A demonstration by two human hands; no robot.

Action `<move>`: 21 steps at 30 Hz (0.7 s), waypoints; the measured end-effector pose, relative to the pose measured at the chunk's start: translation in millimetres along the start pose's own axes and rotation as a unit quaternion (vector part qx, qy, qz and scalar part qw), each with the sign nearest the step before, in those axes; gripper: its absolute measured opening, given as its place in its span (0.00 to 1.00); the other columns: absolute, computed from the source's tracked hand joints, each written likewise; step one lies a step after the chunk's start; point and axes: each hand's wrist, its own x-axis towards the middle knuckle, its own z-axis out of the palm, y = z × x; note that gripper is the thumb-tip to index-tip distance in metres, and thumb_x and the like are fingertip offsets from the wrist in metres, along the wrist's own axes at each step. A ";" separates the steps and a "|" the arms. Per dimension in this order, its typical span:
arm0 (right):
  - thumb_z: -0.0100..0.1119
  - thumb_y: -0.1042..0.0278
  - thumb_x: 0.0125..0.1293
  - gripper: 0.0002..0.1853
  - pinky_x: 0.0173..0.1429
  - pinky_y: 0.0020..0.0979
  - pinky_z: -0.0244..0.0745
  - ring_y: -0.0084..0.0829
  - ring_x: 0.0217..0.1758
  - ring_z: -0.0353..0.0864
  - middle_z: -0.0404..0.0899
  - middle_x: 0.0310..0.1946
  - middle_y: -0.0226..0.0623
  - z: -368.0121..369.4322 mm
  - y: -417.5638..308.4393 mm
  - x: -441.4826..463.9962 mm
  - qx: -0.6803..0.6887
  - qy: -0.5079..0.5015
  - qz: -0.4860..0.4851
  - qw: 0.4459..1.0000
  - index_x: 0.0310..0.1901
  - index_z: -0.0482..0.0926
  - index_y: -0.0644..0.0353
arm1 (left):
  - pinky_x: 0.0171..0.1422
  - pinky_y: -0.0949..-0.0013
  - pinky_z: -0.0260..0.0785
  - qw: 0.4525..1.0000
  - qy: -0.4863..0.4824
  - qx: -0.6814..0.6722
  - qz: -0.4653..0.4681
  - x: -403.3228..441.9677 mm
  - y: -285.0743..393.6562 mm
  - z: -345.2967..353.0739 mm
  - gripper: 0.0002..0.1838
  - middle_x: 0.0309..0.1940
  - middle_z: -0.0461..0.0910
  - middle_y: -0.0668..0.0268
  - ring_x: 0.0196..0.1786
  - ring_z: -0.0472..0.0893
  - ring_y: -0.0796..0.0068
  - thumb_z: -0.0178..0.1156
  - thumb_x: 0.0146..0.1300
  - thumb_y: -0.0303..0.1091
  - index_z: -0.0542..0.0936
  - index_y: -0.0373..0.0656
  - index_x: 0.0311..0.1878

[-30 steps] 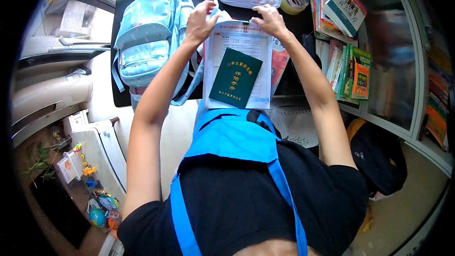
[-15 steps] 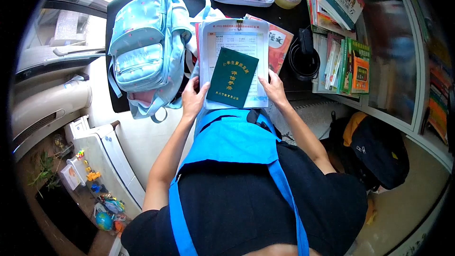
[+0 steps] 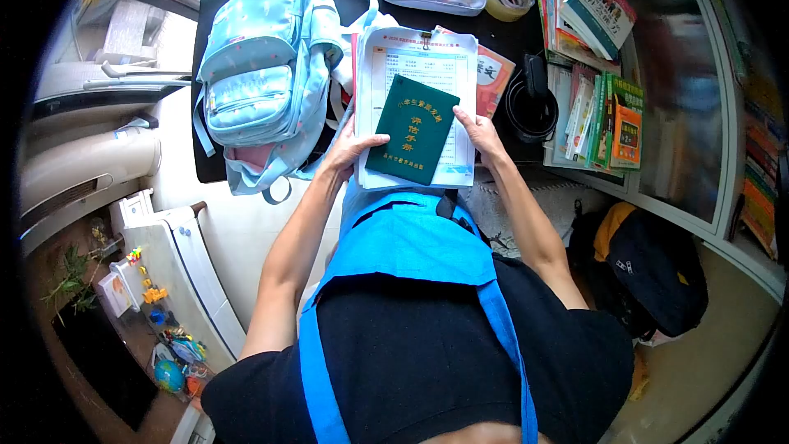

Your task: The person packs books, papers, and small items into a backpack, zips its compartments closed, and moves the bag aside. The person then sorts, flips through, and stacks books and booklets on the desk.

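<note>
Since the earlier frame, your left hand (image 3: 352,152) and right hand (image 3: 483,133) have shifted up the sides of the paper stack (image 3: 452,74). The green booklet (image 3: 413,131) lies askew on that stack, at the near edge of the worktop (image 3: 514,39). Your left thumb overlaps the booklet's left edge; your right thumb reaches its right edge. Your fingers are partly hidden, so I cannot tell whether either hand is pinching. A light-blue backpack (image 3: 251,66) occupies the worktop's left end.

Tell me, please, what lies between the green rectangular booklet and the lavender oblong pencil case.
In the head view, white printed papers with a dark clip, then black desk.
</note>
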 end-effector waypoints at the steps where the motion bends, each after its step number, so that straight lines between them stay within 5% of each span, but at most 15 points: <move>1: 0.59 0.40 0.60 0.30 0.36 0.26 0.75 0.24 0.32 0.80 0.81 0.33 0.36 -0.8 2.7 1.4 -0.002 -0.003 0.001 1.000 0.45 0.79 0.65 | 0.59 0.62 0.70 0.999 -0.011 -0.049 0.013 -1.9 -4.7 -0.4 0.47 0.53 0.72 0.56 0.54 0.75 0.63 0.74 0.43 0.31 0.58 0.39 0.66; 5: 0.60 0.40 0.59 0.32 0.35 0.28 0.76 0.24 0.31 0.79 0.80 0.36 0.37 3.1 -1.2 -3.8 0.057 -0.029 -0.039 0.997 0.48 0.77 0.66 | 0.59 0.62 0.70 0.998 -0.037 -0.055 0.016 -10.0 -10.8 -1.6 0.43 0.58 0.69 0.57 0.57 0.73 0.65 0.68 0.48 0.29 0.57 0.38 0.67; 11: 0.60 0.44 0.61 0.34 0.39 0.34 0.83 0.32 0.38 0.83 0.79 0.41 0.41 3.6 -26.6 -15.8 0.340 -0.159 0.090 0.923 0.58 0.67 0.64 | 0.55 0.66 0.74 0.980 -0.017 -0.200 0.013 -2.9 -9.6 5.0 0.36 0.55 0.72 0.56 0.53 0.77 0.67 0.65 0.54 0.32 0.61 0.38 0.65; 16: 0.65 0.54 0.58 0.37 0.42 0.37 0.84 0.36 0.43 0.83 0.77 0.47 0.46 14.3 -14.3 -14.8 0.238 -0.129 0.021 0.962 0.63 0.59 0.64 | 0.52 0.68 0.72 0.996 0.070 -0.036 0.032 2.5 -13.1 -0.5 0.35 0.50 0.76 0.58 0.48 0.78 0.69 0.67 0.53 0.40 0.66 0.35 0.61; 21: 0.67 0.64 0.56 0.29 0.43 0.37 0.83 0.35 0.42 0.82 0.78 0.44 0.43 14.4 7.8 -5.1 0.241 -0.174 0.052 0.953 0.56 0.66 0.65 | 0.52 0.67 0.71 0.993 0.095 0.052 0.048 4.8 -26.5 -5.4 0.34 0.49 0.77 0.59 0.48 0.78 0.70 0.69 0.52 0.42 0.68 0.37 0.59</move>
